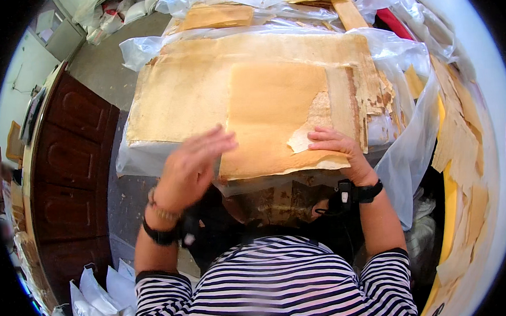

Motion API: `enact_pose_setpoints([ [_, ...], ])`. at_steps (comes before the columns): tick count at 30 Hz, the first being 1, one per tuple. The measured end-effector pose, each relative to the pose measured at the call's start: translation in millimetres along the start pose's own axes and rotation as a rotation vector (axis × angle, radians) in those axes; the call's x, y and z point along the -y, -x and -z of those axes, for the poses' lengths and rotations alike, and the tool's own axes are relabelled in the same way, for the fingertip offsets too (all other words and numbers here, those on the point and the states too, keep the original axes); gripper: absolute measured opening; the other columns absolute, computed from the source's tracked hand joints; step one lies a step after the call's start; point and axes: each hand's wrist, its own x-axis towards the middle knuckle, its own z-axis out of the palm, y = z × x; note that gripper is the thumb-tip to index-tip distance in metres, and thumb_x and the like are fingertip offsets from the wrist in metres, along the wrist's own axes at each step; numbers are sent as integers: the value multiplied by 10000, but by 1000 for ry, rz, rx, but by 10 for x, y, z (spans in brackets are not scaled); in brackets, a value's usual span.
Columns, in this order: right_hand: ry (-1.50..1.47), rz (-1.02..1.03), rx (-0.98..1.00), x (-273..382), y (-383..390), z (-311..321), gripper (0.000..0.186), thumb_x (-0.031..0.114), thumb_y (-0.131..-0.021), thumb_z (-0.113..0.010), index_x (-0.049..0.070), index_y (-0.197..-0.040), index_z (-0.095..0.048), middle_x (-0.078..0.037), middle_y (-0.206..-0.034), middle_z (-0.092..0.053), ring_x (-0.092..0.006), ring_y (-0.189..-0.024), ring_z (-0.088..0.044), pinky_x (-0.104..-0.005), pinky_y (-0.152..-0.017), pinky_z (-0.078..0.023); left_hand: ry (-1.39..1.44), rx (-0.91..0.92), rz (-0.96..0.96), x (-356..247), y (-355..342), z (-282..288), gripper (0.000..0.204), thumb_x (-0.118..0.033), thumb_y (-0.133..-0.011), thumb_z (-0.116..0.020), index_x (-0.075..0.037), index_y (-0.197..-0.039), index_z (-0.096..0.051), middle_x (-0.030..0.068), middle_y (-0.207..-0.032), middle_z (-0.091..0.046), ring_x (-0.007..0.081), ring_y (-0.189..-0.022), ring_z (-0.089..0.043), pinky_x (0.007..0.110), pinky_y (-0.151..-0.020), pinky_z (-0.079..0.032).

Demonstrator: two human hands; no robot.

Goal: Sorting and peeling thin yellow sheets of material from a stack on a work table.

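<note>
Spread flat atop a stack at its near edge, in front of the wearer: a tan sheet [271, 112], roughly rectangular, with a ragged, paler torn area [319, 113] along its right side and a whitish flap [301, 140] near the lower right. At the near right corner, right hand [347, 153] on the sheet, fingers lightly bent over its top and touching the whitish flap; impossible to tell whether gripping or merely resting there, with thumb hidden. Just beside the sheet's left edge, left hand [188, 166] raised and blurred, fingers extended, palm free of any visible object. On the left wrist, a beaded bracelet [164, 212] and a black band [160, 236]; on the right, another black band [369, 192]. Beneath the tan sheet, larger, paler sheets [177, 99] in a layered stack, brown-stained and flaking at right. Around and under these, clear plastic sheeting [413, 151], crumpled. Beyond, more tan pieces [217, 16] and, toward the far right, a strip of red [393, 25]. Along the right, torn tan sheets [457, 123] beside a yellow edge [449, 200]. Leftward, a dark brown paneled cabinet [70, 177]; at lower left, white sacks [98, 292].
</note>
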Motion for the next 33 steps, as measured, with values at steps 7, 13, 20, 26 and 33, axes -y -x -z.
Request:
enact_pose_setpoints([
  [7, -100, -1, 76, -107, -110, 118, 307, 79, -779, -742, 58, -1085, -726, -95, -1196, -683, -279, -1188, -594, -363, -1021, -438, 67, 299, -182, 593, -168, -560, 342, -101, -829, -711, -131, -1168, -679, 41, -1199, -687, 232, -1147, -632, 399, -1032, -431],
  [13, -191, -294, -176, -133, -465, 110, 239, 169, -928, -665, -24, -1067, -687, -54, -1003, -698, -106, -890, -582, -295, -796, -493, 856, 2, 540, 685, -175, -921, 329, -237, -918, -693, -10, -1151, -647, 53, -991, -718, 91, -852, -634, 260, -741, -517],
  [20, 250, -533, -226, -106, -780, 16, 418, 404, -835, -706, -5, -922, -725, -207, -750, -689, -340, -703, -674, -398, -660, -517, -33, -73, 875, 376, -487, -966, 639, -298, -862, -729, -21, -1377, -473, 106, -1116, -674, 246, -993, -652, 364, -874, -515],
  [26, 554, -496, -246, -90, -818, -54, 482, 421, -806, -723, 15, -1063, -687, -206, -857, -690, -371, -805, -675, -430, -717, -533, -783, -131, 5, 435, -555, -1165, 682, -390, -865, -681, -169, -1457, -423, 102, -1554, -338, 287, -1435, -297, 419, -1163, -253],
  [33, 834, 97, -210, -69, -680, -115, 640, 405, -759, -776, 123, -1299, -579, -144, -1359, -545, -335, -1252, -503, -437, -1051, -398, -389, 193, 72, 436, -626, -1183, 670, -445, -859, -660, -182, -1438, -452, 98, -1522, -391, 349, -1406, -332, 486, -1155, -247],
])
